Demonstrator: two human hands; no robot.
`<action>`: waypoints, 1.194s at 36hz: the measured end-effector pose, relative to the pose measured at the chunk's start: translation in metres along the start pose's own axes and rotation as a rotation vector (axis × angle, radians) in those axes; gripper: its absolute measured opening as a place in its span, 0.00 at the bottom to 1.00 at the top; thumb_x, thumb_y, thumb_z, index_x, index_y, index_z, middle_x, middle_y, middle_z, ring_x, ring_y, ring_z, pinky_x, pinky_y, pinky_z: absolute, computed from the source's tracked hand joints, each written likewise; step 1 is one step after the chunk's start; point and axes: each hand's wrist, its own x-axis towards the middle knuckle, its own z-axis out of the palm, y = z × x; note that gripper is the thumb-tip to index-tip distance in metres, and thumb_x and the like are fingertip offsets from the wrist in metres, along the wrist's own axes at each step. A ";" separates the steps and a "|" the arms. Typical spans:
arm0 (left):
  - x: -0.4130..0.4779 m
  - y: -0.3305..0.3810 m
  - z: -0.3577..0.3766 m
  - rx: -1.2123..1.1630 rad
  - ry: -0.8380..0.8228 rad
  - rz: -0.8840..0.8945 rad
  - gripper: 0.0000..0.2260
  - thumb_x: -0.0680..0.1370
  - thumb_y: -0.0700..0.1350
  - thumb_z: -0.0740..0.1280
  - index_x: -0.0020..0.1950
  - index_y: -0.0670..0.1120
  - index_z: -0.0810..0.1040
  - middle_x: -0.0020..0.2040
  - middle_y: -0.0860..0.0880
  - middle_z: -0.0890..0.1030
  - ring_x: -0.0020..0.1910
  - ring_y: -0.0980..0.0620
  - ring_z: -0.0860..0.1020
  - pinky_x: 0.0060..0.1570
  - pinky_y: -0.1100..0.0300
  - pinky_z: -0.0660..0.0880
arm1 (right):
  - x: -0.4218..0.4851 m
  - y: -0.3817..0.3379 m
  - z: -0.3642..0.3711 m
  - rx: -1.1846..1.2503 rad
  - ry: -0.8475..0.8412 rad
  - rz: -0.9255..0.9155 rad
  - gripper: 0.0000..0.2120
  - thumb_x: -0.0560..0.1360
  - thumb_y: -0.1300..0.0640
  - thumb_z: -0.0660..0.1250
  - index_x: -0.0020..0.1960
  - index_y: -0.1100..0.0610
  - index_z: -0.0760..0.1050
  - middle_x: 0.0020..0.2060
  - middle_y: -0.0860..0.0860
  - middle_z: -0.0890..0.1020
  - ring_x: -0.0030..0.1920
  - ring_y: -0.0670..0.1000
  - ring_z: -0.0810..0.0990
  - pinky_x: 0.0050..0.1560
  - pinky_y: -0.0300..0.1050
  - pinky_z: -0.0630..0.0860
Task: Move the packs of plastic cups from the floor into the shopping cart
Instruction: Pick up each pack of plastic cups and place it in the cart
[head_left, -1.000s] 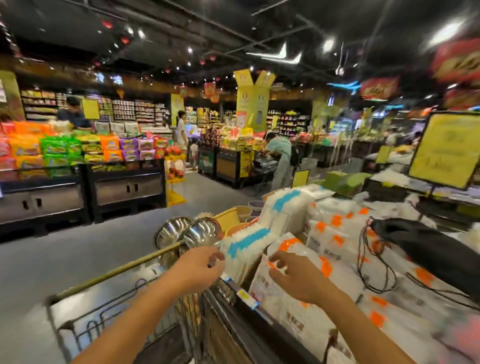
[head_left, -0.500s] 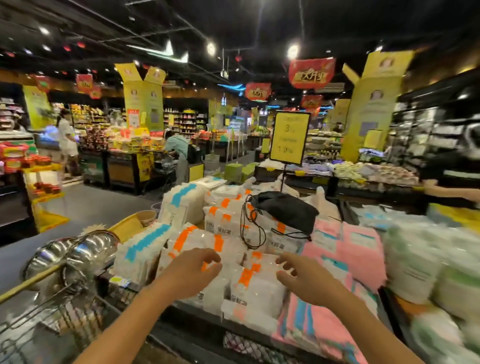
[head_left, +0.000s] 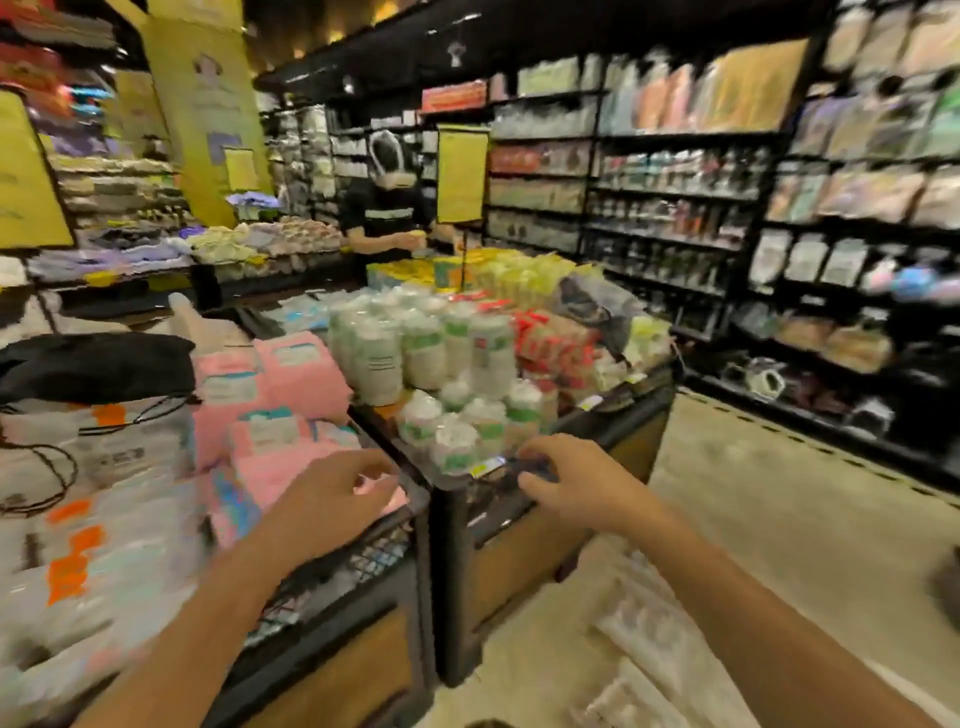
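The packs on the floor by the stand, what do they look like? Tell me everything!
The packs are long see-through plastic sleeves with whitish, ribbed insides, likely stacked cups; blur hides details. Several lie flat, side by side, on the pale floor beside the dark display stand. Nothing holds them: the right hand is up near the stand's rim.

Open aisle floor (head_left: 779, 519) between display bin (head_left: 524, 566) and shelves (head_left: 675, 208); cup packs (head_left: 654, 639) underfoot.
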 end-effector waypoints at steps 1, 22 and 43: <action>0.003 0.016 0.015 -0.019 -0.035 0.038 0.06 0.78 0.54 0.65 0.54 0.59 0.78 0.51 0.61 0.80 0.52 0.59 0.78 0.52 0.60 0.72 | -0.017 0.018 -0.004 -0.024 0.016 0.053 0.17 0.81 0.47 0.64 0.68 0.52 0.76 0.64 0.50 0.81 0.60 0.52 0.80 0.58 0.48 0.77; -0.029 0.335 0.251 0.003 -0.477 0.542 0.14 0.80 0.54 0.62 0.63 0.52 0.77 0.57 0.54 0.80 0.56 0.53 0.78 0.55 0.57 0.75 | -0.351 0.254 -0.100 -0.009 0.309 0.714 0.21 0.81 0.46 0.65 0.71 0.51 0.74 0.63 0.50 0.80 0.60 0.51 0.80 0.59 0.46 0.76; 0.018 0.383 0.352 0.141 -0.425 0.531 0.14 0.80 0.52 0.61 0.64 0.51 0.76 0.59 0.52 0.80 0.52 0.56 0.76 0.52 0.58 0.73 | -0.334 0.394 -0.075 0.059 0.221 0.772 0.20 0.82 0.49 0.63 0.73 0.52 0.73 0.62 0.53 0.82 0.63 0.56 0.79 0.60 0.51 0.76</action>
